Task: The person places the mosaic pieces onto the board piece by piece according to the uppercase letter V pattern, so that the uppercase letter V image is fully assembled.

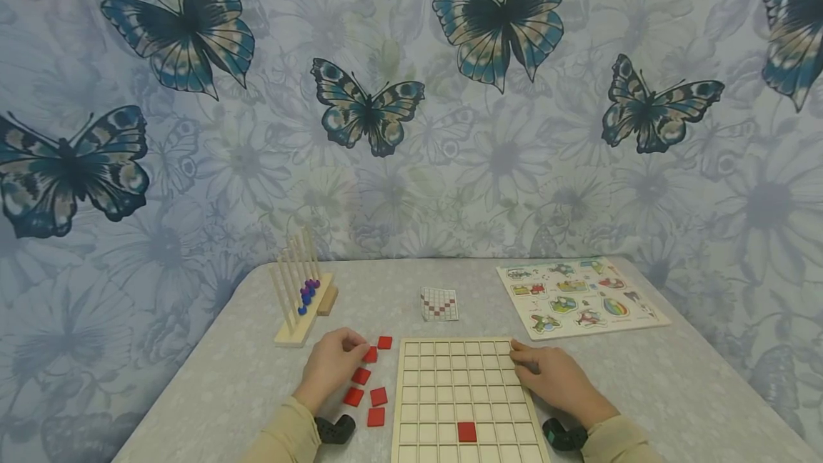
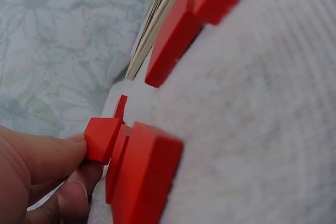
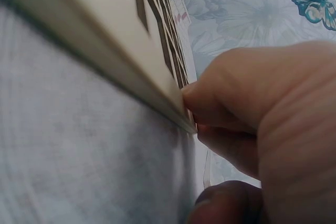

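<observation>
Between thumb and fingers, my left hand [image 1: 333,366] pinches a red square tile [image 2: 101,140] at the left of the board. Several other red tiles [image 1: 378,396] lie loose on the table around and below that hand; a thick one [image 2: 144,174] shows close by in the left wrist view. A pale wooden grid board [image 1: 396,406] lies flat in front of me, with one red tile [image 1: 466,432] in a cell near its lower middle. At the board's far right edge, my right hand [image 1: 558,377] grips the rim; in the right wrist view the thumb lies on top of it.
A small folded card [image 1: 440,304] with a red pattern on a grid stands behind the board. At the back left is a peg stand [image 1: 292,338] with blue and purple beads, beside a wooden block [image 1: 328,301]. A picture puzzle board [image 1: 579,295] lies at the back right.
</observation>
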`<state>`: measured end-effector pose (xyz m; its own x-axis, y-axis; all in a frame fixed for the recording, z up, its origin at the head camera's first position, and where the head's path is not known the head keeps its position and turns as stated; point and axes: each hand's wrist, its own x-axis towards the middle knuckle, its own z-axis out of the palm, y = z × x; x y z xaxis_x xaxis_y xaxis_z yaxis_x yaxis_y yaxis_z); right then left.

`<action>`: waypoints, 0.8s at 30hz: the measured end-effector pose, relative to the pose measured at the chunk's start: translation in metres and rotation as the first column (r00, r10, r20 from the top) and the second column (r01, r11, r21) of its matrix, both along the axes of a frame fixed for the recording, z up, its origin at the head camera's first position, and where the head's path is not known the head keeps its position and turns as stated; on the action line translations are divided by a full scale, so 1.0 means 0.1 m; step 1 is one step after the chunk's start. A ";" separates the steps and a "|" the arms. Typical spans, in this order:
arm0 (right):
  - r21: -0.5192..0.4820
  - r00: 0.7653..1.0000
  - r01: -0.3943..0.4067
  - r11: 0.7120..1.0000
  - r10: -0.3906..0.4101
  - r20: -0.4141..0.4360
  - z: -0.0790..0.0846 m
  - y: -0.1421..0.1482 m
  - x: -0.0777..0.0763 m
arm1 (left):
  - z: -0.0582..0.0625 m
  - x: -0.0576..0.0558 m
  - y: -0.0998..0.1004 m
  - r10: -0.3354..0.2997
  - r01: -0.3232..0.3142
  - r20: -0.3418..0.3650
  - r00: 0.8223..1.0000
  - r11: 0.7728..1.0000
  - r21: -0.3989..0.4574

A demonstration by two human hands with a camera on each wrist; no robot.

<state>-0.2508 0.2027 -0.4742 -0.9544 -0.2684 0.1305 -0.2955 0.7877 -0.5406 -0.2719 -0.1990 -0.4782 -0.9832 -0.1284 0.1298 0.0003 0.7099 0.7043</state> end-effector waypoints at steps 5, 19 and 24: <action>0.000 1.000 -0.002 1.000 0.002 -0.006 0.00 0.00 0.00 | 0.04 0.02 0.03 -0.001 0.001 -0.013 1.000 1.000 0.018; -0.004 1.000 0.003 1.000 -0.003 0.003 0.00 0.01 0.00 | 0.26 0.23 0.26 -0.158 0.160 -0.029 0.987 0.984 0.079; -0.011 1.000 -0.004 1.000 0.004 0.011 0.01 0.01 -0.01 | 0.33 0.34 0.37 -0.257 0.260 -0.051 0.965 0.963 0.065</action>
